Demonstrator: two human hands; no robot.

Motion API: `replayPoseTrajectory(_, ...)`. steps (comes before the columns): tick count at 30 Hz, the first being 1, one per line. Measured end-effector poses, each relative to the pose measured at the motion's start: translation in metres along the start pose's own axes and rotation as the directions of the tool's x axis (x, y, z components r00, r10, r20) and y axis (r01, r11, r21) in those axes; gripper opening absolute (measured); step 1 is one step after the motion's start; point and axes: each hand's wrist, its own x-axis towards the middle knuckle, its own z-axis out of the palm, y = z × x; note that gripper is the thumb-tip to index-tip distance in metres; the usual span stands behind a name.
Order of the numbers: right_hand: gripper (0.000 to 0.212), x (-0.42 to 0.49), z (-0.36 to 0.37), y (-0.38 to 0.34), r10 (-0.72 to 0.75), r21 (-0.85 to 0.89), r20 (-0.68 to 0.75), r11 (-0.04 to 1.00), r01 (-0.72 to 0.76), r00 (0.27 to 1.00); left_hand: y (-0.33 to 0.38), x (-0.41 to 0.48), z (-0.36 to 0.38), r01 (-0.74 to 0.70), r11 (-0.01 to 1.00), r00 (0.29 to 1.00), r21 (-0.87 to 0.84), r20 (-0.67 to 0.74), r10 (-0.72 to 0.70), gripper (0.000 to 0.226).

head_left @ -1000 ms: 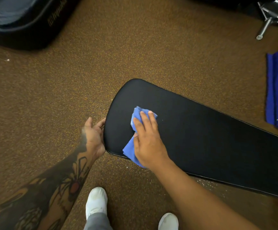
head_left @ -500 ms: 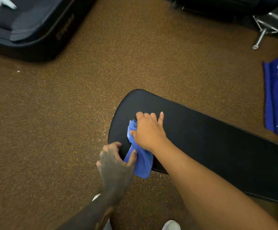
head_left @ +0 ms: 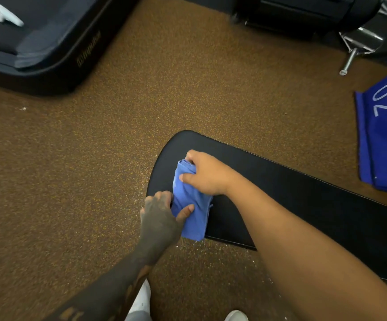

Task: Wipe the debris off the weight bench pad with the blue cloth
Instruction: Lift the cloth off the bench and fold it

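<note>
The blue cloth (head_left: 191, 202) lies bunched on the rounded end of the black bench pad (head_left: 303, 205), its lower part hanging over the pad's near edge. The right hand (head_left: 207, 173) grips the cloth's upper part with fingers curled around it. The left hand (head_left: 161, 216) pinches the lower part, thumb pressed on the fabric. Pale specks of debris (head_left: 211, 247) dot the brown floor (head_left: 95, 181) just beside the pad's near edge
</note>
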Motion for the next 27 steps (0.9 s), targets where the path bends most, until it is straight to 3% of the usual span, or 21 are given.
replayPoseTrajectory(5,0.018,-0.006,-0.020,0.007,0.022,0.292,-0.118,0.956,0.014,0.993,0.009,0.007,-0.025,0.049,0.919,0.994,-0.391,0.112,-0.006,0.031)
replayPoseTrajectory(9,0.021,-0.014,-0.041,0.010,0.120,0.519,-0.245,0.854,0.026,0.962,0.019,0.024,-0.055,0.220,0.656,0.964,-0.722,0.262,-0.035,0.042)
replayPoseTrajectory(13,0.038,-0.034,-0.080,0.009,0.159,0.621,-0.311,0.780,0.074,0.937,0.048,0.045,-0.081,0.244,0.452,0.963,-0.858,0.269,-0.010,0.060)
replayPoseTrajectory(17,0.056,-0.071,-0.136,0.006,0.123,0.792,-0.174,0.607,0.064,0.977,0.095,0.066,-0.109,0.214,0.341,0.972,-0.915,0.235,0.022,0.032)
replayPoseTrajectory(19,0.055,-0.093,-0.163,0.006,0.112,0.835,-0.197,0.540,0.106,0.974,0.123,0.076,-0.124,0.205,0.321,0.972,-0.925,0.232,0.048,0.033)
replayPoseTrajectory(22,0.047,-0.127,-0.195,0.001,0.156,0.838,-0.306,0.513,0.188,0.939,0.174,0.083,-0.145,0.171,0.368,0.969,-0.914,0.223,0.105,0.041)
replayPoseTrajectory(27,0.042,-0.192,-0.241,-0.004,0.334,0.797,-0.500,0.538,0.274,0.799,0.274,0.068,-0.178,0.093,0.509,0.934,-0.856,0.252,0.253,0.049)
